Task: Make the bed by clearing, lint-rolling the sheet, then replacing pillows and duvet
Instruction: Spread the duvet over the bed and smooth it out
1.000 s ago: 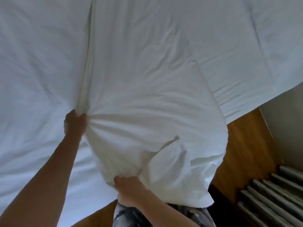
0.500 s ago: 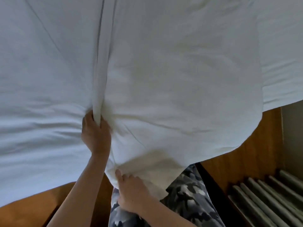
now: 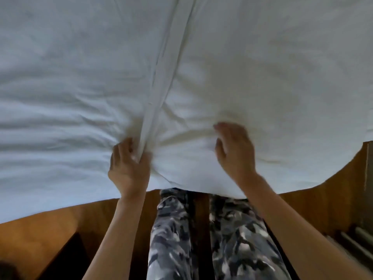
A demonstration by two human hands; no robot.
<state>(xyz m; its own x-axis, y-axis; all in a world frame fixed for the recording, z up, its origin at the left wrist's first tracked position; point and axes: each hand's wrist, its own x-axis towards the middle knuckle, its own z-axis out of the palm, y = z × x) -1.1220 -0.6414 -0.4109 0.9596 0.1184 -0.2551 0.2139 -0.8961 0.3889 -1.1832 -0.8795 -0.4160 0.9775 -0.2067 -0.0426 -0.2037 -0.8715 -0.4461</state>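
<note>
- no text, label, brand, number or sign can be read anywhere in the view.

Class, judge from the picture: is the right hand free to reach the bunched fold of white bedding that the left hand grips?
Probably yes: the right hand lies open on the bedding, nothing between it and the fold beside the left hand.
</note>
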